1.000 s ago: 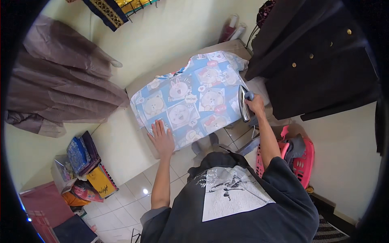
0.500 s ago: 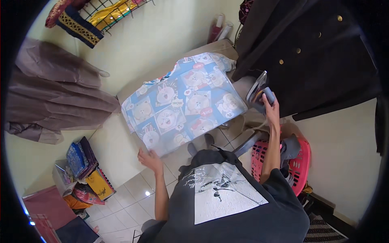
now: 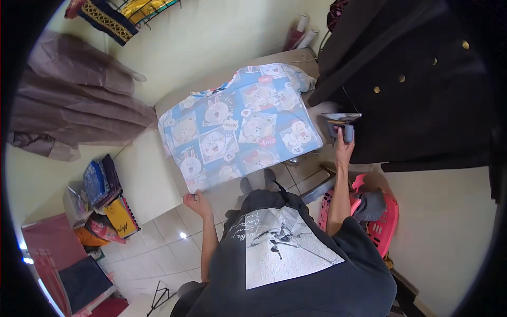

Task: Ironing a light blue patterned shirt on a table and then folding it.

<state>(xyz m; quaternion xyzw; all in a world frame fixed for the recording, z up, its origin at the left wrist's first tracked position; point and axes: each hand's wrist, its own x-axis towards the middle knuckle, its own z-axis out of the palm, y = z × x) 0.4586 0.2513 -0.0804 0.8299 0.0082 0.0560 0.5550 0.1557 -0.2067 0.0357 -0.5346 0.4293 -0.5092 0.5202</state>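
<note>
A light blue T-shirt (image 3: 240, 129) printed with cartoon bears and rabbits lies spread flat on an ironing board (image 3: 311, 59). At its near left corner, my left hand (image 3: 199, 202) pinches the hem. My right hand (image 3: 344, 150) grips a clothes iron (image 3: 340, 122) by its handle, off the right side of the shirt. The iron is tilted, and part of its soleplate shows. It does not touch the shirt.
A pink laundry basket (image 3: 390, 224) with clothes stands to the right. Dark garments (image 3: 412, 116) hang at the far right, and a sheer brown garment (image 3: 90, 100) hangs at the left. Folded cloths and packets (image 3: 100, 182) are stacked at the left. Tiled floor shows below.
My left fingers have closed on the shirt's near corner. In my right hand the iron has turned from pointing up to lying more sideways. The whole view has shifted slightly.
</note>
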